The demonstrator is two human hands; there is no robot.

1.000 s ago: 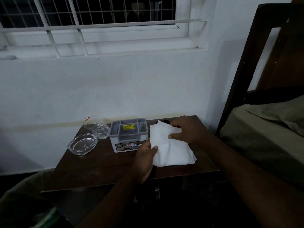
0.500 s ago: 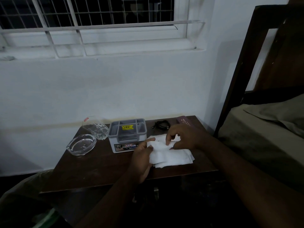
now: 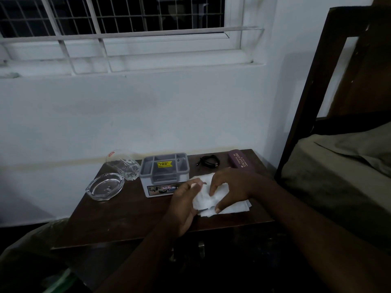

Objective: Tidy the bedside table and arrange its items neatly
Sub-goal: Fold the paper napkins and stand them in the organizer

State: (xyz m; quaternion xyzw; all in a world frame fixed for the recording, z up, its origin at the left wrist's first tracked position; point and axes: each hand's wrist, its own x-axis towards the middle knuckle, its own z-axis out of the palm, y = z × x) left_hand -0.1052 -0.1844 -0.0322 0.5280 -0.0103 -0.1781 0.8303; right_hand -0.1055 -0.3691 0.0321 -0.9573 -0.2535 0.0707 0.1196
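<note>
At the table's nine o'clock edge you have a clear glass ashtray [image 3: 105, 186], and just behind it, toward ten o'clock, a clear drinking glass [image 3: 122, 164] lies tipped on its side with a small red label near its rim, too small to read. Next comes the grey compartment organiser [image 3: 164, 174], its yellow price sticker reading "45.00" and a printed strip along its front face. Your left hand [image 3: 183, 206] curls round the near left edge of the white tissues [image 3: 208, 197], thumb on top, partly hiding the organiser's lower right corner. Your right hand [image 3: 230, 188] pinches the same tissues from the three o'clock side, fingertips pressing into the paper. The tissues rest on the bedside table [image 3: 131, 220] at its centre right. Behind your hands, at twelve o'clock, sits a coiled black band [image 3: 208, 162], and toward one o'clock a maroon spectacle case [image 3: 241, 162] marked "OPTICALS". The tabletop is dark brown wood against a white wall [image 3: 137, 115], beneath a barred window [image 3: 118, 22]. At three o'clock stands a dark wooden bed frame [image 3: 313, 87] with a drab mattress [image 3: 338, 172].
</note>
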